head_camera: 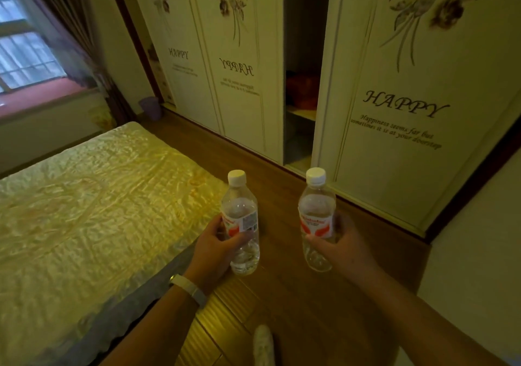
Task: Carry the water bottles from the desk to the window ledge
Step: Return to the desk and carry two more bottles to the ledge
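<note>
Two water bottles, one per hand, so the whole load goes in a single trip. My left hand (218, 243) is wrapped around the left bottle (241, 221) at its label, and my right hand (342, 245) is closed round the right bottle (317, 219) the same way, gripping mid-body where I judge they balance best. Both stand nearly upright, long axis vertical, white caps up and tipped slightly away from me, bases toward the wooden floor (296, 295). They hang out in front of me, between the bed (84, 210) and the wardrobe (408, 111). I reckon the window ledge (36, 97) lies far left, past the bed, well apart from both bottles
</note>
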Demonstrator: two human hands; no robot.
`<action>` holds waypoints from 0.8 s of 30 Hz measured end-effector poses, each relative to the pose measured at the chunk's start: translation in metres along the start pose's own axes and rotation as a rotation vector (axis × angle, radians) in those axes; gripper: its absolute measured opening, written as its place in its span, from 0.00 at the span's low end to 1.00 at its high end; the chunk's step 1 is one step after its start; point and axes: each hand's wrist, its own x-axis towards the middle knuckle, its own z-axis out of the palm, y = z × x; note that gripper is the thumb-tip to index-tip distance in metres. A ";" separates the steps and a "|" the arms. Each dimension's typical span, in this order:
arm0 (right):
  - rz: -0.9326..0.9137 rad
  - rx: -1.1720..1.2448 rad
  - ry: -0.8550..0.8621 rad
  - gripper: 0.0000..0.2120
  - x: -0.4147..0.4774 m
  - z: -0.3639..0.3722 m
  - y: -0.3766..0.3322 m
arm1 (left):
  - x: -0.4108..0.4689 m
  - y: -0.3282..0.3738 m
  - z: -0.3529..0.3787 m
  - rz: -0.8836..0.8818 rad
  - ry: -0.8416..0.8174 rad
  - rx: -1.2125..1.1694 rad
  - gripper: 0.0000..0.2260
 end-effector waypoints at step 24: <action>-0.046 -0.120 0.109 0.24 0.390 0.017 -0.064 | 0.415 0.043 0.010 0.053 -0.047 0.052 0.21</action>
